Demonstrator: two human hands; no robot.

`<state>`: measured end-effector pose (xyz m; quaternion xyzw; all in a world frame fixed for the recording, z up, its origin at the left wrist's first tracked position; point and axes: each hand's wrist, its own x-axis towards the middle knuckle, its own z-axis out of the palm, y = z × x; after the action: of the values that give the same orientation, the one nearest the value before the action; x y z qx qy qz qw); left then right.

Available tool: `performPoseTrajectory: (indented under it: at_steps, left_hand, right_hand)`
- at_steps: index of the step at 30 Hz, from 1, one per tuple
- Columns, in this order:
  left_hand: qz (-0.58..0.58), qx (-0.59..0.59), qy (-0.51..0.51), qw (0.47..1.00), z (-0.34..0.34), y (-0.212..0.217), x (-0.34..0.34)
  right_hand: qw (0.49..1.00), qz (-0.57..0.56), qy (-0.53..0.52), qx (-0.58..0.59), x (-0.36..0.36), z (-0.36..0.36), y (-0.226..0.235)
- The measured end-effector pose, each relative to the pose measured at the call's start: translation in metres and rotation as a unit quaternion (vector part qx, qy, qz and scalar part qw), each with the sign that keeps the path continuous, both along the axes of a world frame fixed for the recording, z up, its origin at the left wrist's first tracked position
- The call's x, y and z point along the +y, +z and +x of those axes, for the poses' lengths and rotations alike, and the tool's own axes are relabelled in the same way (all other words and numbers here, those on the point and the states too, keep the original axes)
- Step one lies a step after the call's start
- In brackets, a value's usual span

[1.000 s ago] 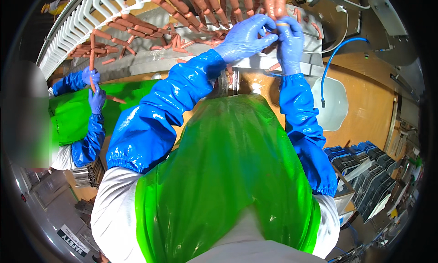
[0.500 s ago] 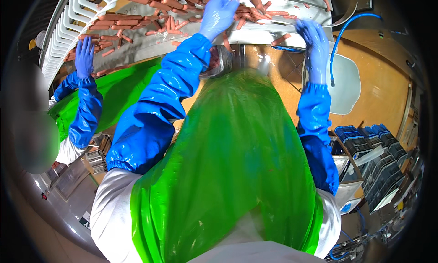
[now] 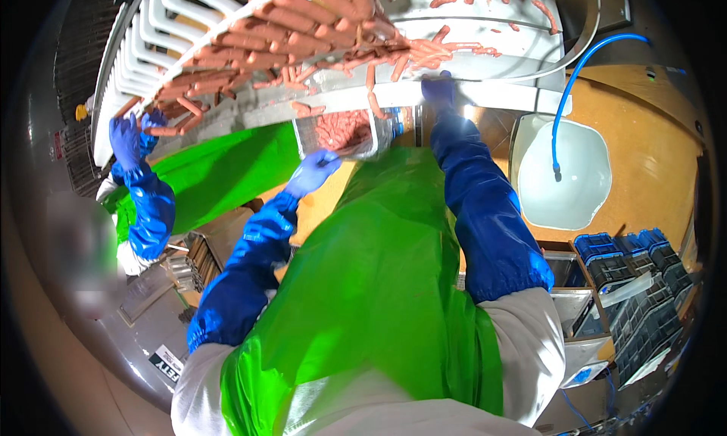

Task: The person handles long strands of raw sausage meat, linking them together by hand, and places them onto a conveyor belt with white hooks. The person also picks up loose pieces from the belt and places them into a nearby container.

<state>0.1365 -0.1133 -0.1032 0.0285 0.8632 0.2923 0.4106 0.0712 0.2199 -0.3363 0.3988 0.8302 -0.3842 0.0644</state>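
The left hand (image 3: 312, 171) pinches the clear bag of sausages (image 3: 342, 132) at its seven-o'clock corner, soft, slippery and probably sagging; whether the right hand (image 3: 438, 89) grips cannot be told.

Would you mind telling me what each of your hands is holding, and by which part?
The left hand grips the clear sausage-filled bag by its lower edge. The right hand touches the table rim, holding nothing visible.

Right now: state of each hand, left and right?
Left hand: gloved, fingers closed at the edge of the clear tub of sausages.
Right hand: gloved, resting at the white table edge; open or closed cannot be told.
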Motion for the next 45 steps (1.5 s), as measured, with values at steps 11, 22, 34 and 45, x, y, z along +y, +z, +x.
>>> performPoseTrajectory:
  at_steps: [11, 22, 34, 45]
  left_hand:
    - [-0.223, -0.083, 0.136, 0.962, 0.104, -0.042, -0.203]
    - [-0.059, 0.018, -0.037, 0.997, 0.033, -0.024, -0.054]
    - [-0.078, 0.212, -0.479, 0.848, -0.069, 0.036, 0.051]
    - [0.048, 0.391, -0.281, 0.875, -0.085, 0.044, -0.115]
  right_hand:
    - [0.909, 0.266, -0.099, 0.305, 0.274, -0.16, 0.006]
    - [0.81, -0.508, -0.093, 0.277, 0.136, -0.1, -0.015]
    - [0.805, -0.461, 0.372, 0.034, -0.109, 0.059, 0.188]
    - [0.777, -0.318, 0.481, 0.252, -0.242, 0.012, 0.271]
